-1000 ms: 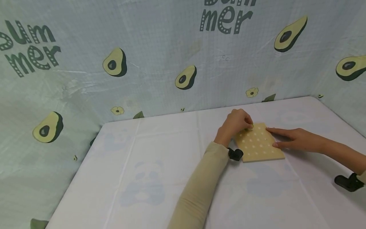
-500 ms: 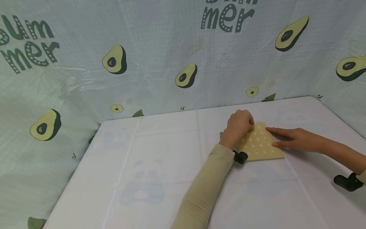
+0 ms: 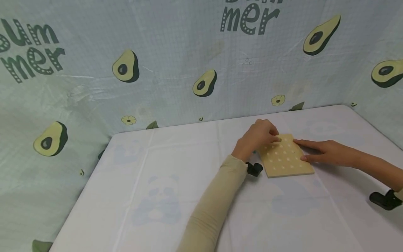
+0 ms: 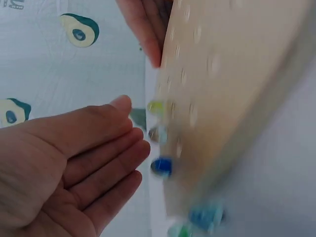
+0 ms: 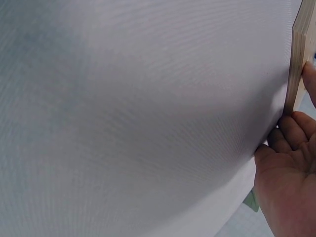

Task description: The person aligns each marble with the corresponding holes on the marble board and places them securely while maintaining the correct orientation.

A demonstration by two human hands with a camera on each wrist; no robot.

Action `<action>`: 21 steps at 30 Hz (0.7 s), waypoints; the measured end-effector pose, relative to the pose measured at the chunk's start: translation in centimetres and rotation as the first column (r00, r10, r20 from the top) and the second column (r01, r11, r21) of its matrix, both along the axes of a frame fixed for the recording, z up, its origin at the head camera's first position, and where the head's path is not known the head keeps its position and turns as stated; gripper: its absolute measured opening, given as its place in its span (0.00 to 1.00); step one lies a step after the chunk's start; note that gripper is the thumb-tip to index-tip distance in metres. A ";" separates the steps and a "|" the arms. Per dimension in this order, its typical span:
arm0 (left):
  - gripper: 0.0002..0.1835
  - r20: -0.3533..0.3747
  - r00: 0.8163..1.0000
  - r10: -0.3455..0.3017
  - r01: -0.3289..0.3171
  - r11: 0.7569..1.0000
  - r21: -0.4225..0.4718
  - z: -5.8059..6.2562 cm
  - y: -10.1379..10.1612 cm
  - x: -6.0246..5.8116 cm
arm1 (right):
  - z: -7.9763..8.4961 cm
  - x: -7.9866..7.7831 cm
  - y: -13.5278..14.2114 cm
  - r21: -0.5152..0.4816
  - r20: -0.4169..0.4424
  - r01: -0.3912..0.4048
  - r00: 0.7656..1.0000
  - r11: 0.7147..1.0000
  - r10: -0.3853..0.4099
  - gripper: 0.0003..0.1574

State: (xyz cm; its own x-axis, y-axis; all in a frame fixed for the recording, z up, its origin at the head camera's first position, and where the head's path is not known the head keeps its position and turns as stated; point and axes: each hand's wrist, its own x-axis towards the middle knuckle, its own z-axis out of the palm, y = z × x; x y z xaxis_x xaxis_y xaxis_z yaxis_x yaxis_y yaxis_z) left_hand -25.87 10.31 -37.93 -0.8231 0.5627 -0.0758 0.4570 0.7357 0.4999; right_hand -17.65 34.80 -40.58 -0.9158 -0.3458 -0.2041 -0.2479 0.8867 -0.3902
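A square wooden board [image 3: 288, 161] with rows of round dimples lies at the right of the table. Over its far left part is my left hand [image 3: 258, 135], fingertips close to a small marble [image 3: 279, 139]. In the left wrist view a yellow-green marble [image 4: 156, 107], a clear brownish marble [image 4: 158, 134] and a dark blue marble [image 4: 162, 167] sit along the board. A small gap shows between thumb and marbles; nothing visible is in that hand. My right hand [image 3: 330, 153] touches the board's right edge with index finger and thumb; its lower fingers rest at the edge.
A light blue marble [image 4: 206, 216] and a green marble [image 4: 180, 230] lie off the board, beside its edge and near my left wrist. The table has a pale cloth [image 3: 157, 168]. Behind it hangs a sheet [image 3: 170, 45] printed with avocados.
My left hand shifted slightly right, then back left, and its fingertips now stand off the board's marbles. The right hand stays at the board's edge. The board has not visibly moved.
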 end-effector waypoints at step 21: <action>0.12 -0.023 0.943 -0.331 0.331 0.944 0.002 2.3 -10.6 1.5 | -0.2 -0.1 0.1 0.007 0.001 0.009 1.000 1.000 -0.009 0.51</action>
